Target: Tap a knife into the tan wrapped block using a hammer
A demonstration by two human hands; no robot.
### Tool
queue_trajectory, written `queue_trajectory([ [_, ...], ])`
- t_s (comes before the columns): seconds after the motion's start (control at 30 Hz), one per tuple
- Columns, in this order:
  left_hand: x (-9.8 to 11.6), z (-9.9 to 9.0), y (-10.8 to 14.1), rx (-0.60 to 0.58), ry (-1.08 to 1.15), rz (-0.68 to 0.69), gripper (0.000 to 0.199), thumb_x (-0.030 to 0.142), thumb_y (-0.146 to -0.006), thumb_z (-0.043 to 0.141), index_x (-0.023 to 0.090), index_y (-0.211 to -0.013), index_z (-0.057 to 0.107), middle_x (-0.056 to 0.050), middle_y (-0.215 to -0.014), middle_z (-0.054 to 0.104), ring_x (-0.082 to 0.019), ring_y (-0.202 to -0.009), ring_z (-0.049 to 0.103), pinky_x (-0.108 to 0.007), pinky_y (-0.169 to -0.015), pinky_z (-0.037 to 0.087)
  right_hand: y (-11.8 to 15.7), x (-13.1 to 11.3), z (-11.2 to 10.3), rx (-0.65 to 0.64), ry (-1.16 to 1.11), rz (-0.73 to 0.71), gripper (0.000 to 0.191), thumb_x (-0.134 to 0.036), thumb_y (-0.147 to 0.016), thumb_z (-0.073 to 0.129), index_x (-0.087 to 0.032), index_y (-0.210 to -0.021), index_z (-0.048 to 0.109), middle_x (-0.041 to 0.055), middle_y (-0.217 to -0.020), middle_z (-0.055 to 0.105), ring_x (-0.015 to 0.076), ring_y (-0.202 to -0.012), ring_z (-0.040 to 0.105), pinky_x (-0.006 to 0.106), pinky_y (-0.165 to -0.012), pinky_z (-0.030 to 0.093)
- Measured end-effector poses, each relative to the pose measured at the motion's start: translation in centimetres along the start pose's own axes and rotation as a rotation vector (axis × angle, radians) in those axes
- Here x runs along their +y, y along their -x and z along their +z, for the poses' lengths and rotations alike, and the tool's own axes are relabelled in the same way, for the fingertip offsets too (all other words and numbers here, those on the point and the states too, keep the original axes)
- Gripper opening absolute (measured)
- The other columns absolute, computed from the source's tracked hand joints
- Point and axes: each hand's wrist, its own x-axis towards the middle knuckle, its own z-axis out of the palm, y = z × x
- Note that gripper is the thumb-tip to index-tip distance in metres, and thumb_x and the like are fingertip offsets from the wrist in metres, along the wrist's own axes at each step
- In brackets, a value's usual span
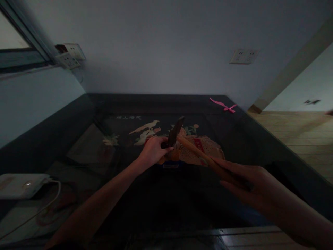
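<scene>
A: Left hand (154, 151)?
B: Pinching dark blade-like piece (177, 130), over patterned brown item (212, 148).
A: Right hand (251, 180)?
B: Closed round wooden handle (192, 147) (joint unclear).
A: Handling?
B: Steady pinch; fingers off edges.

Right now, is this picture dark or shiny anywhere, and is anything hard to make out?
Head view: dim overall, the wood floor brighter than the black table; head view: pale patches on the table's left side look like reflections; head view: the dark piece in the left hand and the wooden rod in the right hand lose fine detail in the gloom.
</scene>
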Motion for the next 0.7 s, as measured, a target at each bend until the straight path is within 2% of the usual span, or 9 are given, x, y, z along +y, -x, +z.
queue_trajectory([
  [0.13, -0.2, 0.1, 0.0, 0.009, -0.013, 0.008, 0.011, 0.021, -0.076, 0.068, 0.017, -0.085, 0.073, -0.002, -0.077, 0.073, -0.018, -0.071, 0.067, -0.025, -0.062, 0.048, 0.1, 0.2, 0.0, -0.008, -0.009, 0.014, 0.049, -0.021, -0.084, 0.055, -0.02, -0.133, 0.059, 0.0069, -0.099, 0.077, 0.0188, -0.069, 0.072, 0.027, -0.059, 0.057],
  [0.37, -0.3, 0.1, 0.1, 0.026, -0.011, 0.045, 0.003, 0.02, -0.075, 0.07, 0.017, -0.075, 0.069, 0.0, -0.071, 0.071, -0.014, -0.064, 0.064, -0.024, -0.063, 0.047, 0.3, 0.6, 0.0, 0.029, 0.001, 0.014, 0.05, -0.022, -0.083, 0.056, -0.02, -0.133, 0.059, 0.007, -0.097, 0.077, 0.0184, -0.066, 0.07, 0.027, -0.054, 0.055],
  [0.57, -0.2, -0.5, 0.2, 0.022, 0.04, 0.071, 0.008, 0.023, -0.075, 0.071, 0.017, -0.08, 0.068, -0.001, -0.073, 0.071, -0.016, -0.068, 0.067, -0.025, -0.063, 0.05, 0.4, 0.6, 0.2, 0.065, 0.002, 0.019, 0.05, -0.022, -0.082, 0.058, -0.02, -0.133, 0.059, -0.0006, -0.066, 0.073, 0.0132, -0.046, 0.06, 0.022, -0.042, 0.048],
  [0.63, -0.4, -0.7, 0.3, 0.033, 0.056, 0.078, 0.012, 0.023, -0.073, 0.073, 0.017, -0.082, 0.068, -0.001, -0.075, 0.071, -0.017, -0.069, 0.067, -0.026, -0.064, 0.051, 0.3, 0.5, 0.1, 0.08, 0.005, 0.016, 0.05, -0.022, -0.082, 0.058, -0.021, -0.133, 0.059, 0.0, -0.069, 0.073, 0.0135, -0.048, 0.061, 0.023, -0.044, 0.049],
  [0.7, -0.6, -0.9, 0.4, 0.051, 0.094, 0.084, 0.015, 0.023, -0.072, 0.073, 0.017, -0.084, 0.067, -0.001, -0.076, 0.071, -0.017, -0.069, 0.068, -0.027, -0.065, 0.053, 0.3, 0.3, -0.1, 0.083, 0.001, 0.002, 0.051, -0.022, -0.082, 0.057, -0.022, -0.133, 0.059, 0.0026, -0.08, 0.076, 0.0151, -0.054, 0.065, 0.024, -0.049, 0.052],
])
